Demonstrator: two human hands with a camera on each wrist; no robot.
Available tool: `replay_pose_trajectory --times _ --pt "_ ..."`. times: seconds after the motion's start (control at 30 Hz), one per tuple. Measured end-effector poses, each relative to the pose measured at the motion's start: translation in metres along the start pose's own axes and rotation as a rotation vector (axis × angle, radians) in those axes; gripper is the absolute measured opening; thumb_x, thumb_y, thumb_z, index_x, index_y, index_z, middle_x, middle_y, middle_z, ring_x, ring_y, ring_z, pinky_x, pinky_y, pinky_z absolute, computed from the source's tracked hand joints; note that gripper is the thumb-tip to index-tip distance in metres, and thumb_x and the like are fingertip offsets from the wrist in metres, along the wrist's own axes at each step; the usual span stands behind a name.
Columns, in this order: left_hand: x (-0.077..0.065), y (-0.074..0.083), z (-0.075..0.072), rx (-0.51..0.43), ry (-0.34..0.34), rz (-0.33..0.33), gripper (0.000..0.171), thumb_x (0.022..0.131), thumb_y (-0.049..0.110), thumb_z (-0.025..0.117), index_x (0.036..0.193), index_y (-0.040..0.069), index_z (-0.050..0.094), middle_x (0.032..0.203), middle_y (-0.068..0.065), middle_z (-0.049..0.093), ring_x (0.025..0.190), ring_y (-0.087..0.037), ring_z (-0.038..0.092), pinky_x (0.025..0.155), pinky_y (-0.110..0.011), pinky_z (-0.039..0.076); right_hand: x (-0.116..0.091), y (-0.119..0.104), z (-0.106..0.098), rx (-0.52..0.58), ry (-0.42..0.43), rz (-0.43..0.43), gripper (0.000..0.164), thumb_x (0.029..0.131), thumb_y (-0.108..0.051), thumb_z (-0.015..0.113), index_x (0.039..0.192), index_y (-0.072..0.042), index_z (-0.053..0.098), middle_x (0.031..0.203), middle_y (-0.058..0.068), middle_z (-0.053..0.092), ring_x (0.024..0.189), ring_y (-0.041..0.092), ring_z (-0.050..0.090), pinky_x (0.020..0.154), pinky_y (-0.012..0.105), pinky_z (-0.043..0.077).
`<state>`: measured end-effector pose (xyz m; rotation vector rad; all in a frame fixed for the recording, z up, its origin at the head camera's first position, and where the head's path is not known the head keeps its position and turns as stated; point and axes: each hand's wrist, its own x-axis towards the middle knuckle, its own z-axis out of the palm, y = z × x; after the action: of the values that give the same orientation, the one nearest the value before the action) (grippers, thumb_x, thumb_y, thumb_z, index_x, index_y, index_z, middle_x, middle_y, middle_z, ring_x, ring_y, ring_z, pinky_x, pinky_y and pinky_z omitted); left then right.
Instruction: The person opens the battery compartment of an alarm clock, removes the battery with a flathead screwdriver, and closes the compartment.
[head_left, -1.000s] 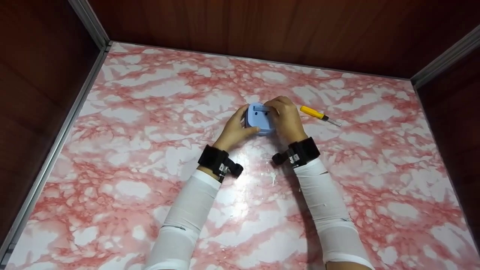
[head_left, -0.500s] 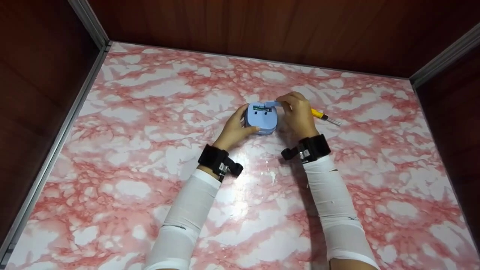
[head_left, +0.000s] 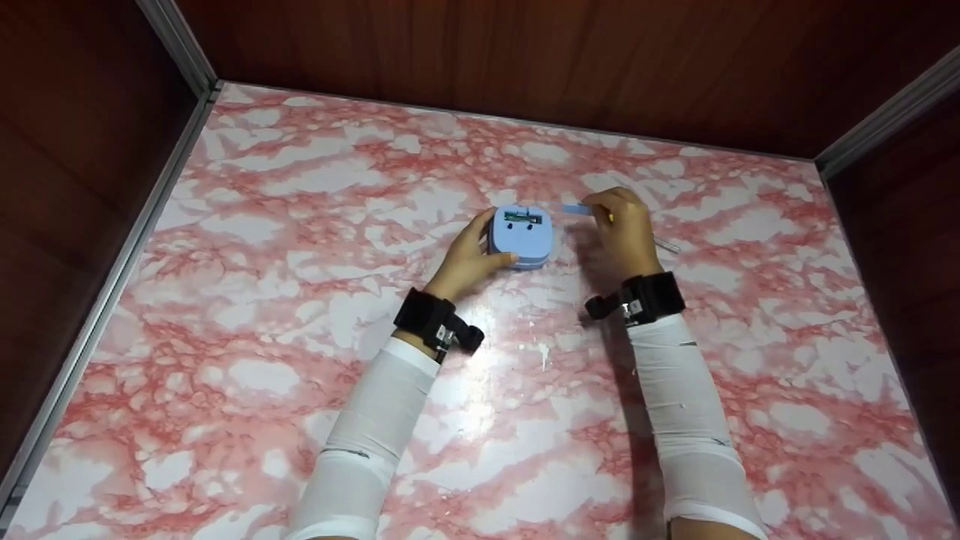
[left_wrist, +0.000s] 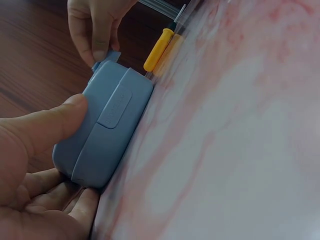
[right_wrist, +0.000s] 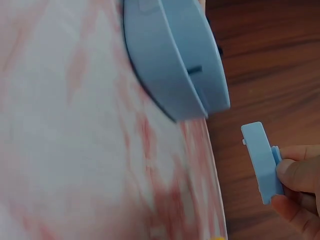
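My left hand [head_left: 472,255] grips the left side of a rounded, light-blue plastic case [head_left: 525,244], thumb over its near edge. The case rests on the table, and a narrow slot [head_left: 523,218] in its top shows something green inside, with two small dark spots below it. To the right of the case, my right hand [head_left: 622,225] pinches one end of a slim blue battery cover [right_wrist: 262,162], apart from the case. Small tabs stick out from the cover's edges. A yellow-handled screwdriver [left_wrist: 160,50] lies behind my right hand, mostly hidden by it in the head view.
The table [head_left: 300,300] has a red-and-white marbled top. Dark wood panels [head_left: 487,60] with metal edge strips [head_left: 176,161] enclose it at the back and both sides.
My right hand has lifted the cover off the slot and carried it to the right, now overlapping the screwdriver. The slot is uncovered. My left hand has stayed on the case.
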<state>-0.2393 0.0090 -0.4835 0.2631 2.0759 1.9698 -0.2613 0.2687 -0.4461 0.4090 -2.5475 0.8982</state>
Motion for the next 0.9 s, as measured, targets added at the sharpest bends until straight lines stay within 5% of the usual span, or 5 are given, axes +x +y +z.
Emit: replay_pose_trajectory --times 0.23,0.33,0.47,0.63,0.9 --pt "-0.001 -0.001 -0.001 -0.020 0.002 -0.004 0.090 0.087 0.000 0.077 0.161 0.006 0.025 0.163 -0.017 0.030 0.149 -0.031 0.030 0.116 -0.029 0.035 -0.004 0.016 -0.018 -0.034 0.012 0.061 0.016 0.099 0.004 0.060 0.099 0.003 0.076 0.098 0.016 0.070 0.091 0.024 0.063 0.078 0.028 0.050" --pt "-0.001 0.000 -0.002 0.000 0.003 -0.011 0.090 0.088 0.002 0.078 0.161 0.007 0.025 0.163 -0.017 0.030 0.149 -0.030 0.030 0.116 -0.029 0.035 -0.006 0.024 -0.026 -0.034 0.015 0.084 0.012 0.092 0.008 0.067 0.099 0.004 0.075 0.093 0.016 0.067 0.086 0.023 0.058 0.077 0.025 0.046" --pt "0.000 0.001 -0.002 0.024 -0.003 -0.019 0.089 0.089 0.004 0.077 0.161 0.007 0.025 0.163 -0.017 0.029 0.150 -0.029 0.029 0.116 -0.028 0.035 -0.010 0.034 -0.036 -0.055 0.000 0.127 0.015 0.086 0.008 0.071 0.100 0.005 0.074 0.091 0.017 0.063 0.084 0.025 0.053 0.078 0.031 0.045" --pt "0.000 0.000 -0.001 0.028 -0.007 -0.023 0.088 0.089 0.004 0.077 0.161 0.007 0.025 0.163 -0.016 0.029 0.150 -0.029 0.030 0.116 -0.028 0.035 -0.013 0.050 -0.045 -0.082 -0.018 0.151 0.018 0.099 0.007 0.056 0.104 0.008 0.073 0.104 0.024 0.068 0.096 0.034 0.062 0.085 0.045 0.051" --pt "0.000 -0.001 0.000 0.024 -0.002 -0.022 0.089 0.089 0.003 0.077 0.161 0.008 0.026 0.163 -0.015 0.031 0.149 -0.031 0.032 0.115 -0.028 0.037 -0.015 0.069 -0.055 -0.113 -0.059 0.221 0.010 0.094 0.008 0.064 0.102 0.007 0.071 0.099 0.022 0.063 0.092 0.031 0.054 0.081 0.041 0.043"
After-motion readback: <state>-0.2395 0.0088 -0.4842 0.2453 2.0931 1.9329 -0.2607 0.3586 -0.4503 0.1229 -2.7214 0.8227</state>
